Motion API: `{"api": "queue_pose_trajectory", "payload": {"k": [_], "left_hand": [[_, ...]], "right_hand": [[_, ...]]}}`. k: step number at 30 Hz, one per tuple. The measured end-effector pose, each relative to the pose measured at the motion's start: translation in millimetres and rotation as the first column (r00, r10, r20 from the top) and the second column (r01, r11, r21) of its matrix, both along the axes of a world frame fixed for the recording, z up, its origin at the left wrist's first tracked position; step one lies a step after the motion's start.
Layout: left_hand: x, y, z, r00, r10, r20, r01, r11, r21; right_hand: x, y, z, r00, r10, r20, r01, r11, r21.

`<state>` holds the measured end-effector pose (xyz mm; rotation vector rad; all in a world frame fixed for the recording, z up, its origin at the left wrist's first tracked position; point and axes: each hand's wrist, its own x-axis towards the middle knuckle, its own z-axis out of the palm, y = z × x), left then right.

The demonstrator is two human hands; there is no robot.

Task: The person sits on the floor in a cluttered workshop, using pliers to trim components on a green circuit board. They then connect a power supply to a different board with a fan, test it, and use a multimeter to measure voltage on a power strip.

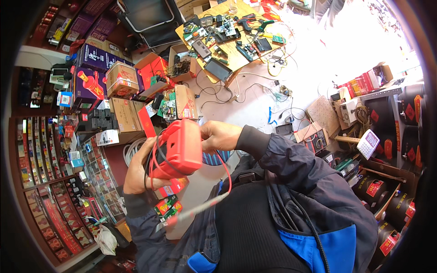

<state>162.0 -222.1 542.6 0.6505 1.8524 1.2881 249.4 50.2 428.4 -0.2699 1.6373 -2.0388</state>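
My left hand (137,170) is wrapped round the side of a red-cased multimeter (185,144), held up in front of my chest with a hole in the case facing me. Loops of black and red test lead (154,157) circle the case and pass over the left fingers. My right hand (222,136) is closed at the meter's right edge, its fingertips partly hidden. From under those fingers a red test lead (228,175) hangs down in a curve. At its lower end a red and white probe (195,210) dangles, smeared by motion.
Ahead, a wooden table (241,9) carries circuit boards, tools and cables. Cartons (122,79) are stacked at the left beside shelves (45,182). Wires (255,84) trail over the floor. Dark round containers (387,236) and a white calculator (368,144) are at the right.
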Motion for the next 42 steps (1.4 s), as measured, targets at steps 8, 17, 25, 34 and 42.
{"api": "queue_pose_trajectory", "payload": {"k": [8, 17, 25, 34, 42], "left_hand": [[18, 5, -19, 0.910, 0.408, 0.075, -0.413, 0.875, 0.252], [8, 70, -21, 0.721, -0.168, -0.672, -0.261, 0.833, -0.488], [-8, 117, -43, 0.698, -0.717, -0.004, 0.624, 0.610, -0.489], [9, 131, -74, 0.770, -0.239, 0.591, 0.293, 0.956, 0.005], [47, 161, -118, 0.481, 0.038, 0.876, -0.408, 0.894, 0.185]], "right_hand": [[0, 17, -28, 0.963, -0.153, -0.224, 0.231, 0.895, 0.382], [18, 11, 24, 0.822, 0.173, -0.543, 0.324, 0.641, 0.695], [7, 49, 5, 0.769, 0.297, -0.566, 0.204, 0.725, 0.658], [1, 119, -13, 0.992, -0.049, -0.112, 0.030, 0.986, -0.165], [1, 154, -29, 0.989, 0.050, 0.139, -0.003, 0.949, -0.315]]}}
